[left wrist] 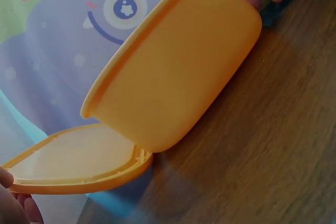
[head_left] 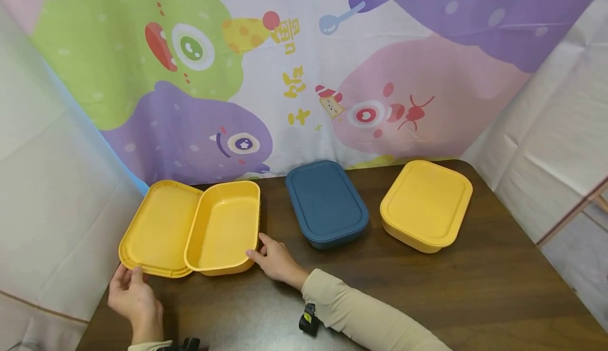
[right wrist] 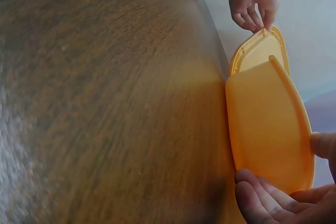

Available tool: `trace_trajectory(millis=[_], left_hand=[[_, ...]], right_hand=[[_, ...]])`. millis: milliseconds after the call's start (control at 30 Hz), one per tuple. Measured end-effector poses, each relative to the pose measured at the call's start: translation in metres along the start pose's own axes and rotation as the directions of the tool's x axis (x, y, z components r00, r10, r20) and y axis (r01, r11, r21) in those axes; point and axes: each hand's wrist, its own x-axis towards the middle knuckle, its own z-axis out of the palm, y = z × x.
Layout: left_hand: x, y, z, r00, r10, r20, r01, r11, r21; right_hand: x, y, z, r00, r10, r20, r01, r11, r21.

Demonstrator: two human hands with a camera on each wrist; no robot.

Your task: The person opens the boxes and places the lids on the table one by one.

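On the left of the table in the head view stands an uncovered yellow food container [head_left: 223,235], its inside bare. Its yellow lid [head_left: 161,229] lies underside up against the container's left side, its outer edge raised. My left hand [head_left: 135,298] pinches the lid's near left corner between thumb and fingers. At the container's near right corner, my right hand [head_left: 277,258] grips the wall, thumb on the rim and fingers along the outside. The right wrist view shows that thumb [right wrist: 323,144] at the rim and the fingertips low on the wall.
A blue lidded container [head_left: 328,203] stands right of the open one, and a second yellow container [head_left: 427,203] with its lid on sits farther right. Behind the dark wooden table [head_left: 380,293] hangs a cartoon-printed cloth [head_left: 304,145]. White sheets flank both sides.
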Motion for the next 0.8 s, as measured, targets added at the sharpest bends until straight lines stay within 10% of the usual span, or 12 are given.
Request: trace_trajectory(millis=[567, 800], left_hand=[[0.012, -0.001, -0.017, 0.997, -0.075, 0.023, 0.068, 0.974, 0.214], [0.018, -0.001, -0.019, 0.993, -0.116, 0.030, 0.096, 0.922, 0.375]], right_hand=[[0.000, -0.001, 0.000, 1.000, -0.002, 0.003, 0.002, 1.000, -0.002], [-0.001, -0.002, -0.001, 1.000, -0.004, 0.003, 0.004, 1.000, -0.001]])
